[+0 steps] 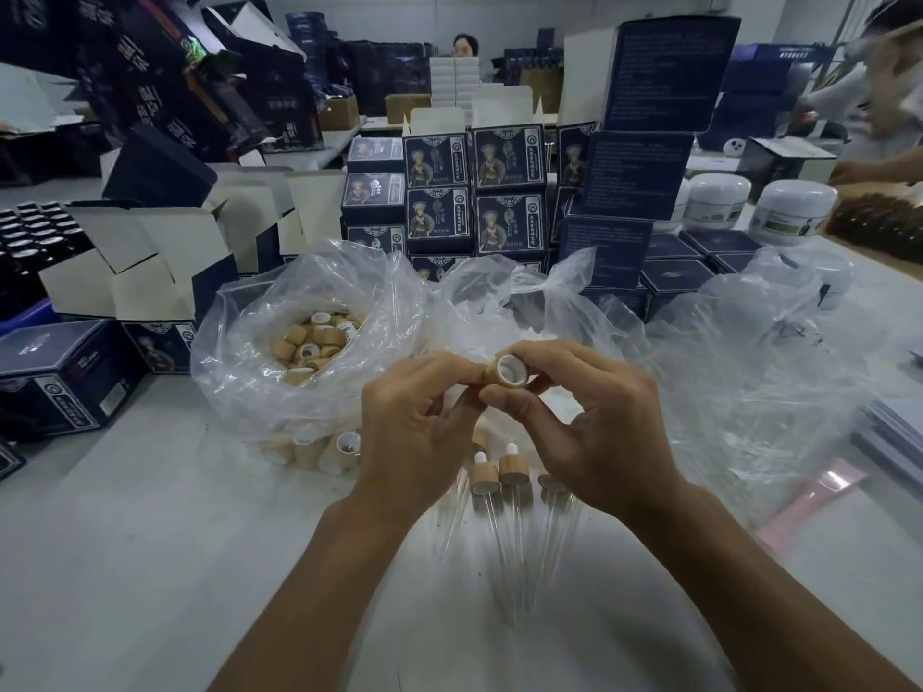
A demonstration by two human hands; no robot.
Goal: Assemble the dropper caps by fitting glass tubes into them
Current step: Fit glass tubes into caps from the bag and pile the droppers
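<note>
A bamboo-coloured dropper cap (pixel 505 371) with a white inside is held above the table, its open end facing me. My right hand (pixel 582 422) pinches it between thumb and fingers. My left hand (pixel 414 427) meets it from the left with curled fingertips touching the cap's side. No glass tube shows in the cap. Below my hands lie several assembled droppers (pixel 512 472) with clear glass tubes pointing toward me. A clear plastic bag (pixel 249 372) at the left holds many loose caps (pixel 312 342).
A second clear bag (pixel 504 302) with white contents sits behind my hands, and crumpled plastic (pixel 759 372) lies to the right. Stacked dark printed boxes (pixel 479 192) and open cartons (pixel 165 262) line the back. White jars (pixel 794 212) stand far right, near another person's arm (pixel 879 167).
</note>
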